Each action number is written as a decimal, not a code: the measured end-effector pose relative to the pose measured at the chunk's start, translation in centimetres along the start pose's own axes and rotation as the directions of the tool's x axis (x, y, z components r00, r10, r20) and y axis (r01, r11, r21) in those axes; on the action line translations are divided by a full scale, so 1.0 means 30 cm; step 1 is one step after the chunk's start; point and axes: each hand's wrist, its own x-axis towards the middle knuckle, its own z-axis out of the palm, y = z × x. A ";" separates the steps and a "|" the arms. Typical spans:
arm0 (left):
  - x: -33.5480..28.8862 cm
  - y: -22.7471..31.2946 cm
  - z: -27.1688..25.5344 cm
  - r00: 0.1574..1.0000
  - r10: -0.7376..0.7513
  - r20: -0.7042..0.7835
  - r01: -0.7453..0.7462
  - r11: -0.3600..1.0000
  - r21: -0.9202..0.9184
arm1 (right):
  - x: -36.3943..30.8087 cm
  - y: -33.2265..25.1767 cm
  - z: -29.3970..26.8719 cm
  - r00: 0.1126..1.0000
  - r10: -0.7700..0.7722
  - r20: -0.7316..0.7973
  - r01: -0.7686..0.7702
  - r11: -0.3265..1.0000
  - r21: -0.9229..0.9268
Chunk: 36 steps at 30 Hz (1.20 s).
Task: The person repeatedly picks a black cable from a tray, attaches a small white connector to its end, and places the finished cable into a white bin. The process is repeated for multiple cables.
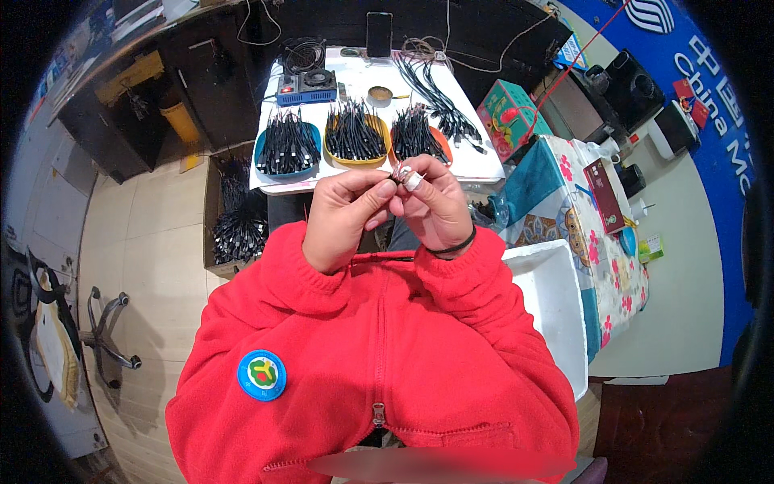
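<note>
Worktop (pixel 477 165), white, lies ahead of wearer as I watch remotely. Loose cable bundle (pixel 455 123), black, fans across its right side. Three trays packed with black cables line near part: blue tray (pixel 315 139) left, yellow tray (pixel 355 161) middle, orange tray (pixel 442 141) right. Both hands meet by worktop's near edge, left hand (pixel 351 211) and right hand (pixel 437 208) pinching. Between fingertips: thin wire ends (pixel 397 171), reddish and dark (too small for me to count), white piece (pixel 413 181) beside them.
</note>
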 end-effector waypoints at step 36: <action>0.015 0.004 -0.043 0.948 -0.317 0.035 0.284 0.886 0.366 | -0.046 -0.081 -0.082 0.996 0.027 -0.082 -0.078 0.687 -0.722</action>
